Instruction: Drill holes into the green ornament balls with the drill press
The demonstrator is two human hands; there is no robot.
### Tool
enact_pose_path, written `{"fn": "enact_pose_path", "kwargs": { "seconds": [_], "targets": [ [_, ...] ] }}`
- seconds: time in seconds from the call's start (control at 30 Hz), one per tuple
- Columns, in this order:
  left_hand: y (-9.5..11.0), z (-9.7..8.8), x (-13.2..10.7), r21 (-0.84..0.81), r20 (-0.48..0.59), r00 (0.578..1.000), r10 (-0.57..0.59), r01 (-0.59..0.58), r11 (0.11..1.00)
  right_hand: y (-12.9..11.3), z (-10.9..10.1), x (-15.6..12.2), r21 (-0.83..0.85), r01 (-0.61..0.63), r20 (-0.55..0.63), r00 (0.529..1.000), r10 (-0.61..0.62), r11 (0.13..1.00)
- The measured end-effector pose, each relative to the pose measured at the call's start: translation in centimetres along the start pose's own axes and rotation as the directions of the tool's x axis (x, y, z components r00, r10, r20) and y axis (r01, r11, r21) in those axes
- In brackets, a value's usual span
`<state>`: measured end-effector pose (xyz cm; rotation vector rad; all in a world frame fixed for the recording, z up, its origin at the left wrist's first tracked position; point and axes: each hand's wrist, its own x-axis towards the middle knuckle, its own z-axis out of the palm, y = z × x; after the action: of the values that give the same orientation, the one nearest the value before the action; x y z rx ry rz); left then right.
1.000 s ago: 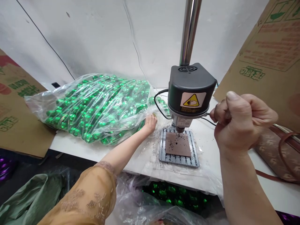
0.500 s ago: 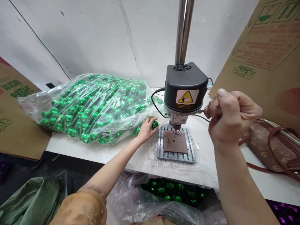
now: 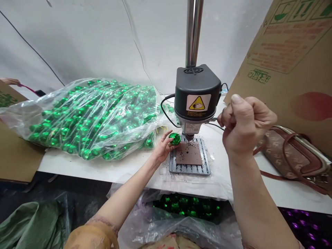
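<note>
My left hand (image 3: 162, 150) is closed around a shiny green faceted ball (image 3: 175, 138), which it holds beside the left edge of the slotted metal base (image 3: 205, 166). A square brown board (image 3: 192, 159) with a small hole lies on that base, strewn with dark shavings. Above it stands a small black bench drill (image 3: 197, 86) on a chrome column, its chuck over the board. My right hand (image 3: 246, 128) is a fist at the drill's right side, wrapped round the feed lever (image 3: 214, 119); most of the lever is hidden.
A clear plastic bag (image 3: 103, 117) full of green balls lies at the left of the white table. Cartons (image 3: 282, 55) flank both sides. A brown handbag (image 3: 290, 155) sits at right. More green balls (image 3: 186, 206) lie below the table edge. Another person's hand (image 3: 10, 81) shows far left.
My left hand has drawn a green ball away from beside the bag and moved right to the drill base. My right hand stays at the lever. The camera view has shifted slightly.
</note>
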<state>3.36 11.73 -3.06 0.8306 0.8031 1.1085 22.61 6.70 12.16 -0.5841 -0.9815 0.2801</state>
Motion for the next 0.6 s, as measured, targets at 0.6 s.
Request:
{"fn": "enact_pose_path", "kwargs": {
  "seconds": [0.6],
  "targets": [
    [-3.9, -0.6, 0.6, 0.433, 0.176, 0.960, 0.217, -0.274, 0.859, 0.2, -0.2, -0.2, -0.025, 0.039, 0.040, 0.998, -0.038, 0.999]
  ]
}}
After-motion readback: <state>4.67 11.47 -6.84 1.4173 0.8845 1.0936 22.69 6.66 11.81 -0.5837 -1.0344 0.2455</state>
